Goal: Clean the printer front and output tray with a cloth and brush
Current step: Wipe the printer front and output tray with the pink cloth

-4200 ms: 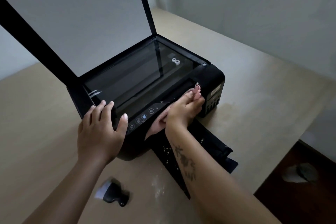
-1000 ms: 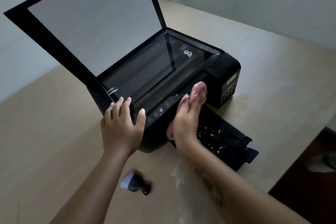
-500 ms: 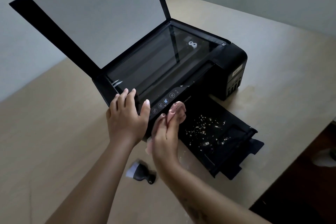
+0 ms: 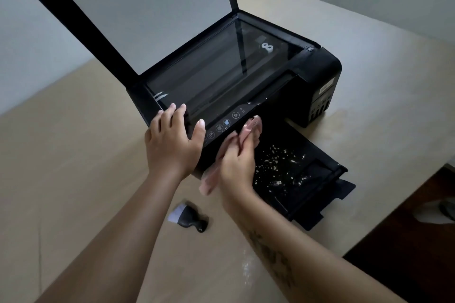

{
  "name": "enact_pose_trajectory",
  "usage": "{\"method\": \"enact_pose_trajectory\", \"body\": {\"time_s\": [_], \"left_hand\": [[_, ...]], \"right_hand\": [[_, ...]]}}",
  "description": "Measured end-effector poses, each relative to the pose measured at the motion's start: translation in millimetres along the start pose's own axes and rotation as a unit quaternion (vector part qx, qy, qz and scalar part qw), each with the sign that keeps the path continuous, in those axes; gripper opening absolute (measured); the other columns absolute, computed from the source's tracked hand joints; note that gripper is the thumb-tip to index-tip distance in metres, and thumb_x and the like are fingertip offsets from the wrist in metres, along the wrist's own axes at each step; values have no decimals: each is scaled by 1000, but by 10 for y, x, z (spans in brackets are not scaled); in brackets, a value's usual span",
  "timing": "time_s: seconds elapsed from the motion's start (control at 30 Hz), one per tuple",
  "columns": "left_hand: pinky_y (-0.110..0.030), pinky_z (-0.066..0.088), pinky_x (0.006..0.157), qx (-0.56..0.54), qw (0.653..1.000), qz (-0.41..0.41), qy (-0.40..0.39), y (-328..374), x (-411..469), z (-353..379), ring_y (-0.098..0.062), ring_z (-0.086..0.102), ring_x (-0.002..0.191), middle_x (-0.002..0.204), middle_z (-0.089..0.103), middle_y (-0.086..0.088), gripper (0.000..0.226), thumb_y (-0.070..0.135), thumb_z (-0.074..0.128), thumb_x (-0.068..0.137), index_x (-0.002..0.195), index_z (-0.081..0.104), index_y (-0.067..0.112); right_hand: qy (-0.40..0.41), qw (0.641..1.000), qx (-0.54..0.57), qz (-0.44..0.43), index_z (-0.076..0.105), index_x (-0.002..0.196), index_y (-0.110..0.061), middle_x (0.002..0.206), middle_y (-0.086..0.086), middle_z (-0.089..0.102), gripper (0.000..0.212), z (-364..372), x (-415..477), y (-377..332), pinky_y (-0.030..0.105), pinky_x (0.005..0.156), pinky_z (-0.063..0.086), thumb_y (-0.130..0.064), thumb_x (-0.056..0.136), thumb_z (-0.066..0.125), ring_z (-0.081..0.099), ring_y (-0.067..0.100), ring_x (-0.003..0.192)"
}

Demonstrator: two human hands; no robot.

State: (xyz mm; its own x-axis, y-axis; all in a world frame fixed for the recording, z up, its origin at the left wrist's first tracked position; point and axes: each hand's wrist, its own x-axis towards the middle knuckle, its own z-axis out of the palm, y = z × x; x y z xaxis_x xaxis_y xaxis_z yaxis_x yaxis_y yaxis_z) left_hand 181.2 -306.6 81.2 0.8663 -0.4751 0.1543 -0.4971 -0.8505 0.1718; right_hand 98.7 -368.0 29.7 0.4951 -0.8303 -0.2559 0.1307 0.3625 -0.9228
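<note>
At the printer's front left corner the left hand rests flat on the top edge, fingers spread and straight, holding nothing. Just right of it, below the printer's button strip, the right hand presses a pink cloth against the printer's front face with nearly straight fingers; the cloth shows past the fingertips and hangs out under the palm. From the printer's front the output tray sticks out, sprinkled with pale crumbs. A small black brush lies on the table before the printer, left of the tray. Over the printer's glass the scanner lid stands raised.
</note>
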Motion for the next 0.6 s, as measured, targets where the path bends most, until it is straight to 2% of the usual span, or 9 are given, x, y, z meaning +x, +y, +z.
{"method": "enact_pose_trajectory", "body": {"time_s": [0.03,0.1,0.17,0.23,0.27,0.33,0.37,0.47,0.6], "left_hand": [[-44,16,115,0,1000,-4,1,-5,-3,-6,-24,16,147,159,27,0,61,54,35,96,149,35,24],[-44,16,115,0,1000,-4,2,1,-13,-3,-23,16,147,159,28,0,61,54,35,96,149,35,24],[-44,16,116,-2,1000,0,3,6,-21,2,-23,16,146,159,28,0,61,55,35,96,148,35,24],[-43,16,116,-5,1000,-1,8,-6,4,1,-24,17,146,158,29,0,61,55,36,96,148,36,24],[-43,16,116,-4,1000,-2,9,-8,9,2,-23,17,146,158,29,0,61,55,36,95,148,36,24],[-42,15,117,-3,1000,-4,7,-11,7,9,-23,17,146,158,29,0,62,56,35,95,148,36,24],[-42,16,117,-3,1000,-3,8,-3,14,14,-23,17,146,158,29,0,62,56,35,95,147,36,24],[-42,16,116,-7,1000,-8,11,-26,9,12,-24,19,145,158,30,0,63,57,34,94,147,37,24],[-42,17,116,-9,1000,-4,9,11,-4,18,-24,19,145,157,31,-1,68,61,29,91,147,36,24]], "right_hand": [[36,999,0,-8,24,152,-35,144,-44,15,50,38,109,-71,18,117,18,-24,104,36,22,-15,138],[69,997,-19,-13,15,155,-26,150,-31,9,53,108,156,-118,8,113,2,-22,105,32,5,-3,147],[32,998,-48,-9,8,155,-26,157,-20,3,56,131,-32,16,-2,105,-5,-22,105,32,-6,-5,145],[-50,996,-66,-15,12,155,-32,162,-14,7,59,47,-294,179,3,113,5,-23,103,39,4,-3,147],[-85,994,-70,-16,20,153,-34,160,-11,19,60,-35,-380,229,13,116,18,-23,99,45,19,1,146],[-109,990,-90,-20,44,140,-38,138,-9,49,51,-214,-409,263,21,102,44,-27,92,57,51,2,125],[-107,990,-90,-25,51,130,-39,124,-11,58,43,-300,-377,252,19,93,49,-28,91,63,59,0,113],[-133,979,-140,-71,57,109,-36,108,-10,61,24,-473,-308,239,10,78,46,-29,90,69,60,-3,97],[-180,929,-255,-200,58,114,-27,124,-14,44,28,-575,-226,273,16,92,45,-11,91,63,48,-2,113]]}}
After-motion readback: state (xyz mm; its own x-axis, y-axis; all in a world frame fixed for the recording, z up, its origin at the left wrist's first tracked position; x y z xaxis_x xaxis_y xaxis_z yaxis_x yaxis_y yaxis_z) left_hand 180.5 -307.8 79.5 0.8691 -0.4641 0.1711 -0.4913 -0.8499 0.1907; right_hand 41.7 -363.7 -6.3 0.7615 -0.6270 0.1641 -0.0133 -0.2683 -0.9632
